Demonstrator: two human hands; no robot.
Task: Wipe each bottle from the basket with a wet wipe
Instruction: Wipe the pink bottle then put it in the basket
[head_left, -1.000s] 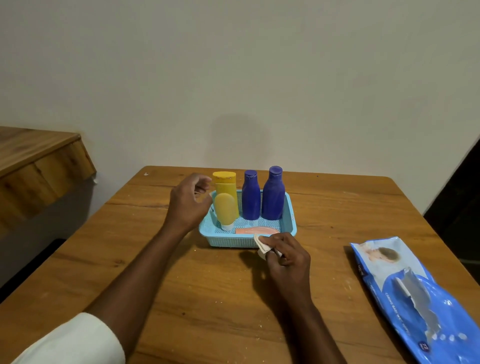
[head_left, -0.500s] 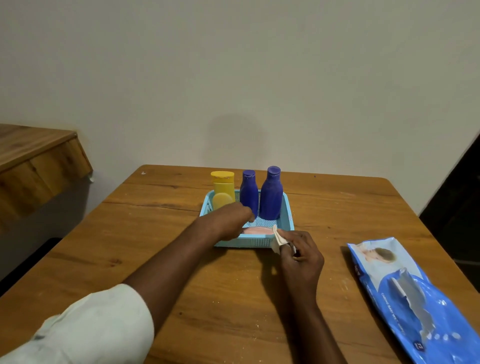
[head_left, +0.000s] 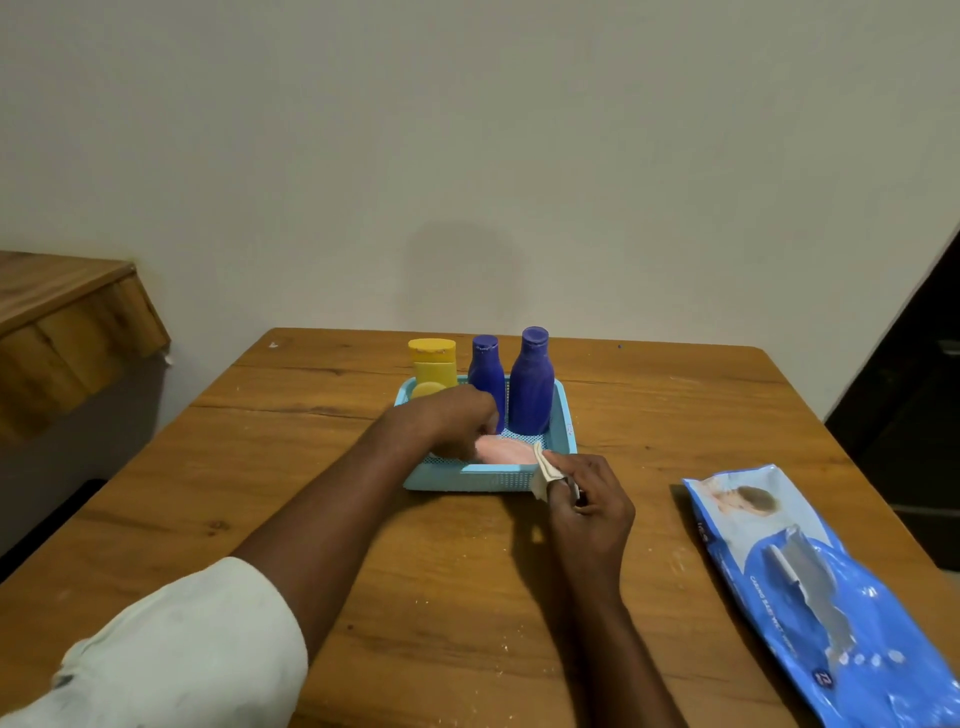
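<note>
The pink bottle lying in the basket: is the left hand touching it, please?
Touching. The head view shows the left hand reaching into the basket, its fingertips resting on the near end of the pink bottle.

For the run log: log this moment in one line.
left hand: reaching onto pink bottle in basket | right hand: holds wipe

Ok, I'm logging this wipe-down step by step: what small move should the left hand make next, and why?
Probably close the left hand on the pink bottle and lift it out of the basket. That hand is already down inside the basket at the bottle, which lies flat along the front. The right hand pinches a folded wet wipe just outside the rim, ready to wipe it.
</note>
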